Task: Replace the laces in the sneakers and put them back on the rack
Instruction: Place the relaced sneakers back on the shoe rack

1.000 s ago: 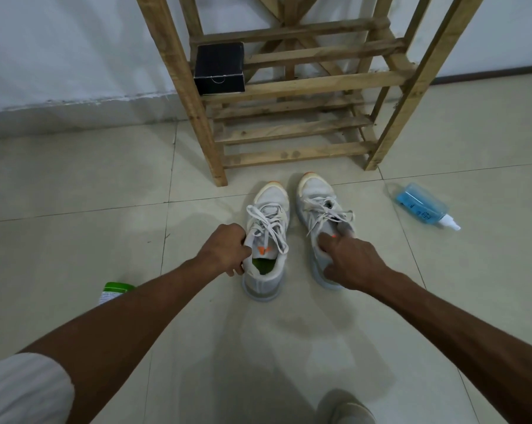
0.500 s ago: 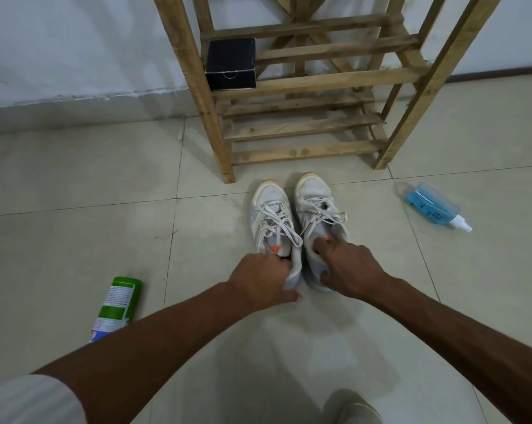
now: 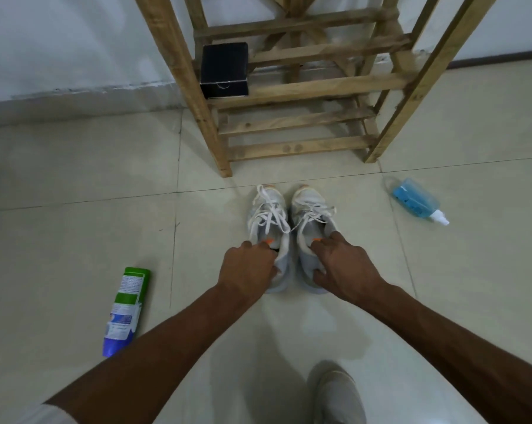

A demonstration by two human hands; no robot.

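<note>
Gripping the sneakers by their collars, hands curled, arms outstretched.

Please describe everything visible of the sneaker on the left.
The left sneaker is white-grey and fabric-looking, with an orange toe tip, an orange tongue tab and white laces. It stands upright on the tiled floor, toe toward the wooden rack, close beside the right sneaker. The left hand grips its collar.

A green-and-blue bottle lies on its side at the left of the tiled floor; a blue spray bottle lies well apart at the right. A black box sits back near the white wall.
</note>
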